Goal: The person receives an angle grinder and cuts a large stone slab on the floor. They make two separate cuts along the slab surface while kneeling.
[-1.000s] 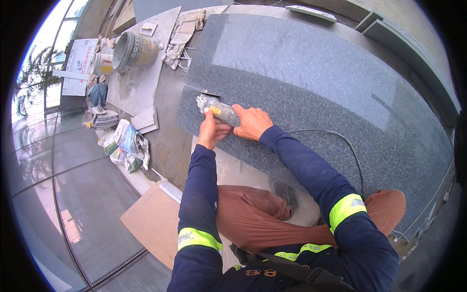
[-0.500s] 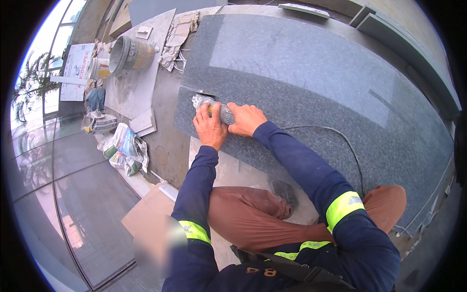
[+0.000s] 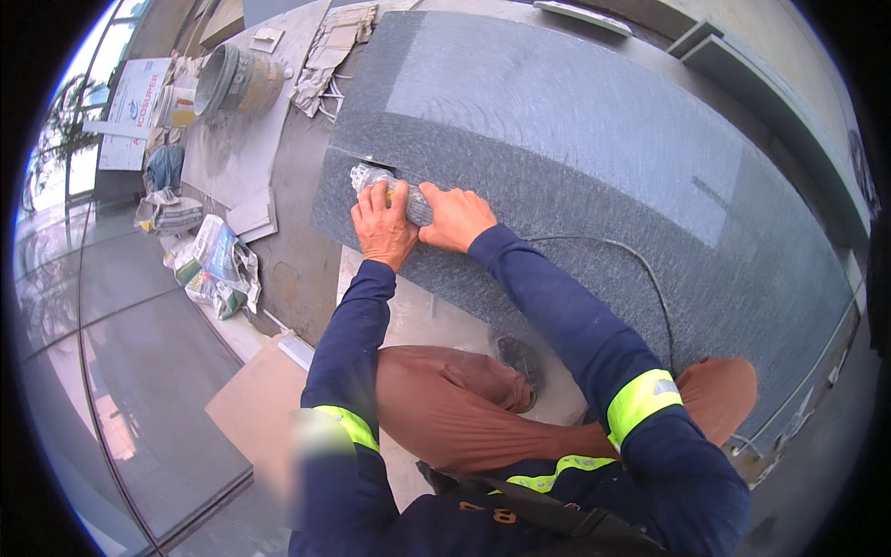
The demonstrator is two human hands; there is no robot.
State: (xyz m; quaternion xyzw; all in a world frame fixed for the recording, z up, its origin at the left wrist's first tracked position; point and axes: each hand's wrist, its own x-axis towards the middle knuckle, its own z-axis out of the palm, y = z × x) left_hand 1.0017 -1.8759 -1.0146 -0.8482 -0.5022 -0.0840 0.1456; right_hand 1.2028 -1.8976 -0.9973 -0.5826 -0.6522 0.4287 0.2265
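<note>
Both of my hands hold an angle grinder (image 3: 418, 205) low over a large dark grey speckled stone slab (image 3: 557, 139). My left hand (image 3: 384, 227) wraps the front part of its body, close to the silvery gear head. My right hand (image 3: 458, 219) is closed round the rear, thumb toward the left hand. A thin cutting disc (image 3: 377, 162) shows at the far side of the head, edge-on at the slab's surface near its left end. A thin pale line runs from the disc to the slab's left edge. The grinder's dark cable (image 3: 624, 249) curves over the slab toward my knee.
Left of the slab stand a dirty bucket (image 3: 251, 84) and a smaller white pail (image 3: 174, 107). Crumpled bags (image 3: 218, 265), tile offcuts (image 3: 251, 216) and torn cardboard (image 3: 332, 54) lie about. Grey strips (image 3: 761, 93) line the far right. My bent leg (image 3: 455, 390) is beside the slab's near edge.
The whole view has shifted slightly, so the scene sits a little further left and higher. My grip is unchanged, and the grinder stays at about the same place on the slab.
</note>
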